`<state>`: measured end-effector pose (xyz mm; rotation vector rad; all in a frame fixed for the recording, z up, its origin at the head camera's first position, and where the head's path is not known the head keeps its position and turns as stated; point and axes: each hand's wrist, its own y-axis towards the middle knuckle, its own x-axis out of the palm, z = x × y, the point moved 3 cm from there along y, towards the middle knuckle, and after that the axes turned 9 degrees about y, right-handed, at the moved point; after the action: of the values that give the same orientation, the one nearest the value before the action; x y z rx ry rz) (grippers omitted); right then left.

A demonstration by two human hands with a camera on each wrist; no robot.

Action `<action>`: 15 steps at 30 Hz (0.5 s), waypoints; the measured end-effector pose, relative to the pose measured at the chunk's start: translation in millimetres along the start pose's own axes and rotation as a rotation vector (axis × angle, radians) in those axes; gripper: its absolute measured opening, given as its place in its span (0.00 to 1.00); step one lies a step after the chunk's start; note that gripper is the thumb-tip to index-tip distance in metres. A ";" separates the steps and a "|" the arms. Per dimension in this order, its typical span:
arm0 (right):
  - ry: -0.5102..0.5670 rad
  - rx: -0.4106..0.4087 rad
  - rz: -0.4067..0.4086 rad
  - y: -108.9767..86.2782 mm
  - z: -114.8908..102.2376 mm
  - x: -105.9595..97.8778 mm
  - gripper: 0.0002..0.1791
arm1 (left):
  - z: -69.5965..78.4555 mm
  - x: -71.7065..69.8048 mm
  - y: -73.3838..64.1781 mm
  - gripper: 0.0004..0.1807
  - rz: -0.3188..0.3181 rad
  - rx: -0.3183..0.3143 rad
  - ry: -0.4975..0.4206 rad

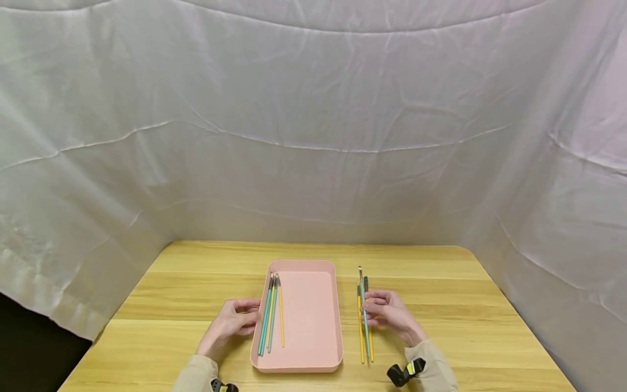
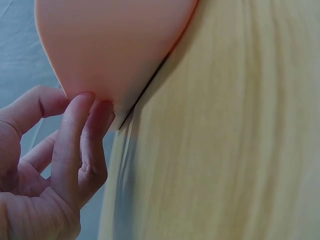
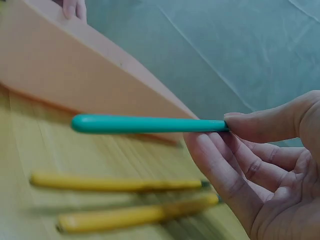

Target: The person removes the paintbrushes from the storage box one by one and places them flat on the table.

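Observation:
My right hand (image 1: 389, 313) pinches a teal-handled paintbrush (image 3: 145, 124) between thumb and fingers, to the right of the pink tray (image 1: 306, 321). The brush's bristle end points to the far side of the table in the head view. Beneath it lie two yellow-handled paintbrushes (image 3: 115, 182), side by side on the table. At the tray's left side, my left hand (image 1: 237, 320) touches the outer wall and rim with its fingertips, fingers loosely bent. Inside the tray, several teal and yellow paintbrushes (image 1: 272, 316) lie along the left wall, bristles pointing away from me.
The wooden table (image 1: 196, 272) carries the tray near its middle front. Grey cloth (image 1: 313, 179) hangs behind the table and along both sides. Each sleeve wears a black wrist camera (image 1: 405, 372).

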<state>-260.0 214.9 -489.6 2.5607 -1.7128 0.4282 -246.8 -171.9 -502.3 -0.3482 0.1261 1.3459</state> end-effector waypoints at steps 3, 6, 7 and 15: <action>0.006 0.007 0.007 -4.6 1.5 -12.6 0.17 | 0.3 0.5 0.3 0.27 0.001 -0.005 -0.003; 0.018 0.020 0.015 -7.4 4.0 -25.1 0.15 | -0.1 0.5 1.0 0.27 0.003 -0.008 -0.004; 0.019 0.027 0.015 -7.6 5.2 -28.8 0.15 | -0.3 0.4 1.1 0.27 0.004 -0.009 -0.006; -0.070 0.050 0.071 -4.2 13.1 -43.9 0.21 | -1.1 0.0 0.8 0.28 0.003 -0.002 0.000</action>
<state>-269.1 253.9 -512.4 2.5857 -1.8443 0.3936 -247.5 -172.1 -503.4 -0.3500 0.1256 1.3492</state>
